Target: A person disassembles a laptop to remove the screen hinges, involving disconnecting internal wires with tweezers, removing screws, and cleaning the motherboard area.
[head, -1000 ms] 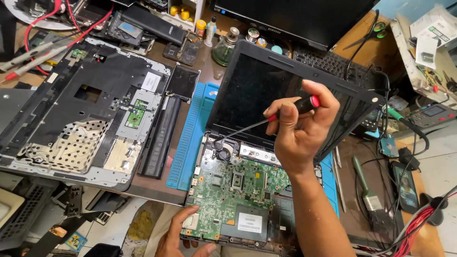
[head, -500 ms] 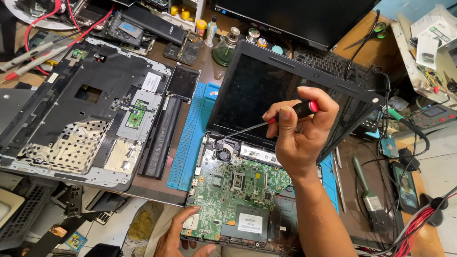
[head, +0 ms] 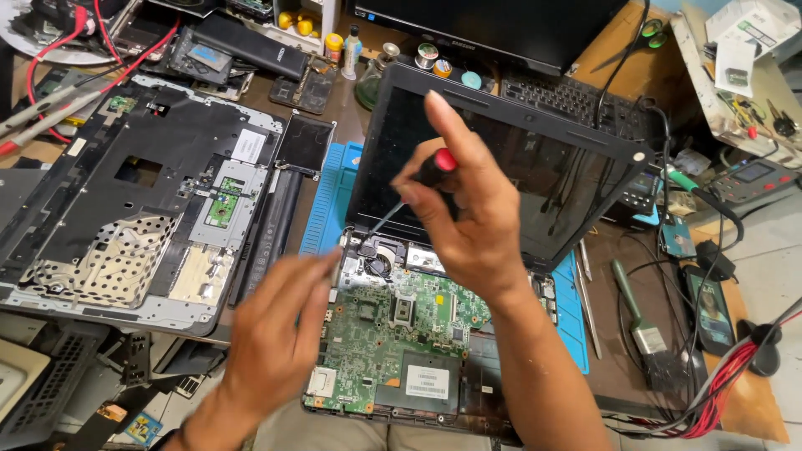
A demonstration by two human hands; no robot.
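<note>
— Right hand (head: 472,221)?
— Clamped on a screwdriver (head: 418,188) with a black and red handle, forefinger stretched up and away; thin shaft slanting down to the left, tip at the far left corner of the green motherboard (head: 393,334), just beside the small fan (head: 378,263).

— And the left hand (head: 271,334)?
— Blurred, fingers spread apart and holding nothing, hovering over the near left edge of the motherboard, fingertips close to the fan corner. Touching the board or not — cannot tell.

— Where is the board?
— Lying in the opened laptop base at the near middle of the surface, dark screen (head: 493,175) tilted up right behind it, blue mat (head: 326,200) beneath.

— Anything else around?
— To the left, a removed laptop cover (head: 134,209) lying inside up, with a long black battery (head: 267,230) just beside it. To the right, a brush (head: 639,321) and a dark phone (head: 710,309) — well apart from both hands. Red cables (head: 727,384) at the near right corner.
</note>
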